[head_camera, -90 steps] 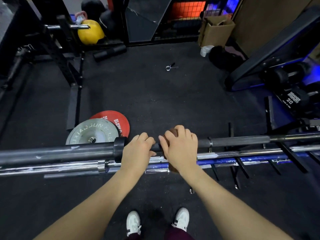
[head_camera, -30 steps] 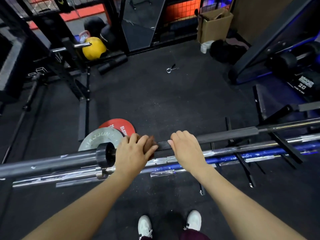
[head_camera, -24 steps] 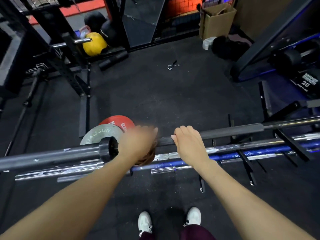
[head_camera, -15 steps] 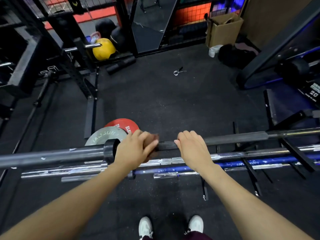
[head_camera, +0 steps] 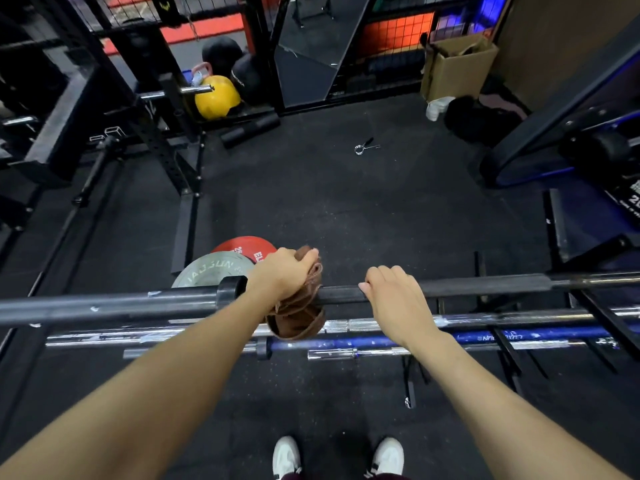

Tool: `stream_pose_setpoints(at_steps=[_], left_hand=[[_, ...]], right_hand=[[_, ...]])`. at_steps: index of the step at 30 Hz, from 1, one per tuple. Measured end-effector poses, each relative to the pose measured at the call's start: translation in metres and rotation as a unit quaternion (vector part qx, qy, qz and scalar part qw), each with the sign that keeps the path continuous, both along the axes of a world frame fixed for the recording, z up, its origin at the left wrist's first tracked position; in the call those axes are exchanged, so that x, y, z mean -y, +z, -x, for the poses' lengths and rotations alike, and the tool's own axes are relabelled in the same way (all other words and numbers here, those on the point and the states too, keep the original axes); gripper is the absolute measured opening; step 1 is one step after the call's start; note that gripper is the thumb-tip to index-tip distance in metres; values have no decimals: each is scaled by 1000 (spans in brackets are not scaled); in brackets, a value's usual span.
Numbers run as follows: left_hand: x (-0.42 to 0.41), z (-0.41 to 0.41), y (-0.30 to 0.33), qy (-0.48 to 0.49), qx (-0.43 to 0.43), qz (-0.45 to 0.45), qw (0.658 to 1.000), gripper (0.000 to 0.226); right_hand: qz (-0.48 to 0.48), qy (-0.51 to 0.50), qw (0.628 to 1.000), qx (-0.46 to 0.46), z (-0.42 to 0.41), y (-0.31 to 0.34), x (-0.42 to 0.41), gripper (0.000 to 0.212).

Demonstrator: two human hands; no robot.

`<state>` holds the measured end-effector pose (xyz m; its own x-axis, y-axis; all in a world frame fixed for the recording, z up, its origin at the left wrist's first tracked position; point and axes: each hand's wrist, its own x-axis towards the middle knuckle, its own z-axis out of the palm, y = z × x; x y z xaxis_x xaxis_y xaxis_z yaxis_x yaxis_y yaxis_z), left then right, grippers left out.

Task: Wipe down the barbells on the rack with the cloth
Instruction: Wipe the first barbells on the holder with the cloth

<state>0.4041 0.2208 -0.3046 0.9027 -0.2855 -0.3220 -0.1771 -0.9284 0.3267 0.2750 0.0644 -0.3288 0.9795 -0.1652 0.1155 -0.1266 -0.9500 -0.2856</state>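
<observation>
Two hands work the top bar (head_camera: 450,289) on the rack (head_camera: 599,317); left hand (head_camera: 284,275) clenches the cloth (head_camera: 298,317) round it beside the collar (head_camera: 230,289) to scrub; right hand (head_camera: 394,292) curls over the shaft, likely steadying it.

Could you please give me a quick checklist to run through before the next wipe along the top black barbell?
1. Brown cloth in the left hand: ok, gripped.
2. Cloth on the top black barbell: ok, draped over the shaft beside the collar.
3. Right hand steadying the bar: ok, fingers curled over it.
4. Shaft between the hands free: ok, bare.
5. Bar seated on the black rack: cannot tell.
6. Lower chrome barbell wiped: cannot tell.
</observation>
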Motion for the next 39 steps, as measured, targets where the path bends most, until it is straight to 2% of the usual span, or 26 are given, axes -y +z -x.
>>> stream_pose_setpoints(at_steps=[1,3,4,6,9,11,14,16,17,18,19,20,21,23,26,28,31,32,34,37,39], left_hand=[[-9,9,-2,-30,67,30,997,53],[-30,37,-8,-125,217,71,966,44],[-38,50,-12,-157,260,74,950,41],[-43,51,-16,-142,278,56,949,43],[-29,40,-4,-91,232,-17,968,57],[-21,30,4,-69,173,-19,982,53],[-10,7,10,1,10,-28,1000,52],[-3,-8,8,30,-111,-19,993,58],[-2,-11,6,30,-130,-15,991,60],[-5,-8,4,15,-117,-8,993,60],[-10,0,1,-11,-52,0,999,57],[-16,11,-3,-47,54,3,997,55],[-20,27,-4,-84,146,-1,986,55],[-28,49,-10,-136,240,-13,961,55],[-21,48,-8,-131,272,-47,952,53],[-11,35,-2,-117,214,-57,968,52],[-4,17,7,-20,81,-10,996,50],[-2,17,8,-7,83,5,997,50],[-1,29,2,-22,166,27,986,48],[-3,62,-21,-146,336,28,930,49],[0,66,-33,-191,366,14,911,59]], right_hand=[[-4,-3,1000,0,0,1,0,27],[-7,-9,1000,-7,-2,2,0,26],[-5,-9,1000,-15,-2,3,-1,26],[1,-6,1000,-29,-1,3,-3,27],[-6,-2,1000,-13,2,3,-7,25],[-15,-6,1000,-17,0,5,-8,26],[-7,12,998,-59,-2,10,-3,29],[-4,10,998,-68,-1,13,-1,30],[-2,7,998,-70,0,13,-1,30],[1,5,997,-71,1,12,-1,30],[3,4,998,-70,1,11,-1,30],[2,3,998,-65,1,9,-1,29],[-2,0,998,-63,1,9,-1,28],[-12,-1,998,-61,2,8,0,26],[-13,2,998,-58,3,8,0,27],[-9,8,999,-51,1,9,0,26],[-11,41,998,-48,-1,13,6,23],[6,63,997,-34,2,13,14,20],[40,58,997,-17,12,11,36,20],[40,33,997,-64,28,6,61,34],[27,31,997,-68,30,5,64,36]])
